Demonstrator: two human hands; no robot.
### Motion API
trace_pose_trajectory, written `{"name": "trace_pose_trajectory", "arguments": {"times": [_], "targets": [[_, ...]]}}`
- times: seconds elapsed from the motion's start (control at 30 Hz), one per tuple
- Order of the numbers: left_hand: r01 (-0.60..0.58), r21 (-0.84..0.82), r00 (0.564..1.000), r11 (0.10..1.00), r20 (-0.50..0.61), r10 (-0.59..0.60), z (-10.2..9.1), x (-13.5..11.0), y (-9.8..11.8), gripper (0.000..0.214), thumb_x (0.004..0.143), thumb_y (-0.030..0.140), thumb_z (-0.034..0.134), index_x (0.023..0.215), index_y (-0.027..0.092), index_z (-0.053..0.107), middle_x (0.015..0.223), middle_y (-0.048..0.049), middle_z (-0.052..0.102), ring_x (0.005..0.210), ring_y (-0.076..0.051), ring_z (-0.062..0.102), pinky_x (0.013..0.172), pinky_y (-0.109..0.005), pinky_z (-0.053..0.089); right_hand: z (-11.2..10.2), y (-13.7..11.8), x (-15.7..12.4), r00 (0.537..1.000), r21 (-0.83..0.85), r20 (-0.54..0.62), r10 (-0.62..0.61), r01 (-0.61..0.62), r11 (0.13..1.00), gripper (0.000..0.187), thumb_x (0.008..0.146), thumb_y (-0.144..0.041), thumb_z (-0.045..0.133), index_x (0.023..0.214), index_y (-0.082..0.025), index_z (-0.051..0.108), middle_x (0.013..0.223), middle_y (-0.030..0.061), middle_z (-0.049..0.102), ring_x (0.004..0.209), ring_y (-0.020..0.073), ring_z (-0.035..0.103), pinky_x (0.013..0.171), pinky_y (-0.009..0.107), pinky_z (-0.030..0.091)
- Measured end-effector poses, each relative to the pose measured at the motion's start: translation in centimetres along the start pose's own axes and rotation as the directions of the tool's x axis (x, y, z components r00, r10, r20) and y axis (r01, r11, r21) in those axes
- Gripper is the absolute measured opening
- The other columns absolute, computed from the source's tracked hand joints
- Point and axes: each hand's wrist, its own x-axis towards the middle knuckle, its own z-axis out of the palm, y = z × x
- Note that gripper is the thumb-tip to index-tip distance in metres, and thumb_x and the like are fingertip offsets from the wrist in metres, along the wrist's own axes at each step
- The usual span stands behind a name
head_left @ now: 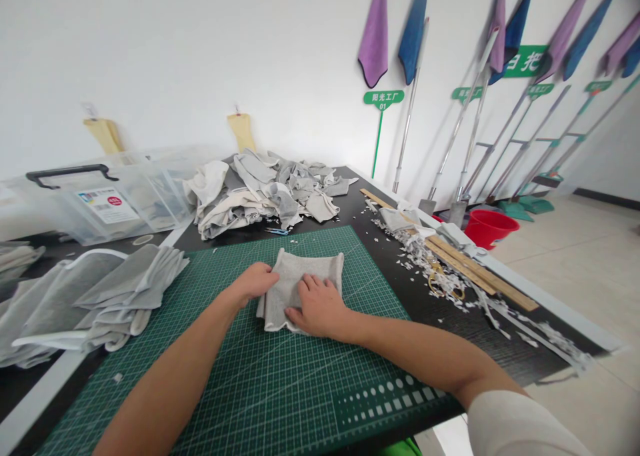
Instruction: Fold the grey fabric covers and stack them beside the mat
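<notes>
A folded piece of grey knit fabric point(310, 264) with curling edges lies on the green gridded cutting mat point(240, 369). My left hand point(256, 281) grips the fabric at its left edge, thumb on top and the other fingers mostly hidden. Flat on the middle of the same piece rests my right hand point(320, 306), fingers slightly spread. Just beyond the mat's far edge is a small blue tool point(277, 231), perhaps thread snips.
Left of the mat lie stacked grey fabric pieces point(135, 283). A clear plastic box point(135, 203) and a heap of fabric scraps point(270, 183) stand behind. Wooden rulers point(465, 266), gold-handled scissors point(443, 281) and shreds line the right side. A red bucket point(493, 228) is on the floor.
</notes>
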Motion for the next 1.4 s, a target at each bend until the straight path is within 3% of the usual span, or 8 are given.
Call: {"name": "trace_pose_trajectory", "arguments": {"times": [0.3,0.57,0.93,1.23,1.4], "targets": [[0.112,-0.257,0.994,0.960,0.031,-0.108,-0.1,0.6,-0.8,0.008,0.060,0.025,0.048,0.057,0.017,0.046,0.043,0.0058,0.035,0.035,-0.008,0.031,0.034,-0.020,0.019,-0.2,-0.2,0.0,0.999,-0.003,0.034,0.028,-0.028,1.000,0.059,0.084,-0.057,0.036,0.118,-0.011,0.047,0.129,0.0190,0.045,0.119,0.0305,0.038,0.097,0.051,0.024],[0.143,-0.343,0.990,0.929,0.029,-0.141,-0.3,0.7,-0.8,0.007,0.055,0.023,0.048,0.053,0.018,0.043,0.042,0.0061,0.033,0.033,-0.007,0.030,0.033,-0.021,0.020,-0.1,-0.1,-0.1,1.000,0.013,-0.023,0.015,-0.015,1.000,0.058,0.083,-0.056,0.038,0.117,-0.010,0.048,0.127,0.0191,0.046,0.117,0.0306,0.040,0.097,0.051,0.025],[0.186,-0.418,0.983,0.889,0.088,-0.164,-0.6,0.4,-0.9,0.007,0.052,0.022,0.048,0.053,0.018,0.042,0.043,0.0051,0.036,0.037,-0.009,0.035,0.036,-0.022,0.027,-0.2,-0.1,-0.1,0.999,0.027,0.027,0.031,-0.032,0.999,0.062,0.082,-0.060,0.037,0.119,-0.011,0.046,0.129,0.0197,0.044,0.120,0.0317,0.036,0.098,0.053,0.021],[0.180,-0.377,0.980,0.909,-0.007,-0.197,-2.1,0.8,-1.7,0.009,0.053,0.023,0.051,0.051,0.018,0.044,0.039,0.0064,0.031,0.032,-0.007,0.026,0.032,-0.021,0.013,-0.9,-0.3,-0.4,0.996,0.034,0.051,-0.072,0.070,0.997,0.069,0.080,-0.066,0.036,0.115,-0.010,0.051,0.124,0.0193,0.050,0.116,0.0313,0.042,0.098,0.049,0.024],[0.174,-0.376,0.975,0.910,-0.060,-0.212,-3.2,0.6,-1.9,0.009,0.053,0.024,0.054,0.056,0.017,0.049,0.041,0.0063,0.035,0.033,-0.007,0.028,0.032,-0.021,0.013,-1.3,0.3,0.0,0.988,0.020,0.105,-0.111,0.110,0.994,0.073,0.079,-0.068,0.035,0.117,-0.008,0.053,0.126,0.0201,0.050,0.117,0.0318,0.043,0.099,0.046,0.027]]}}
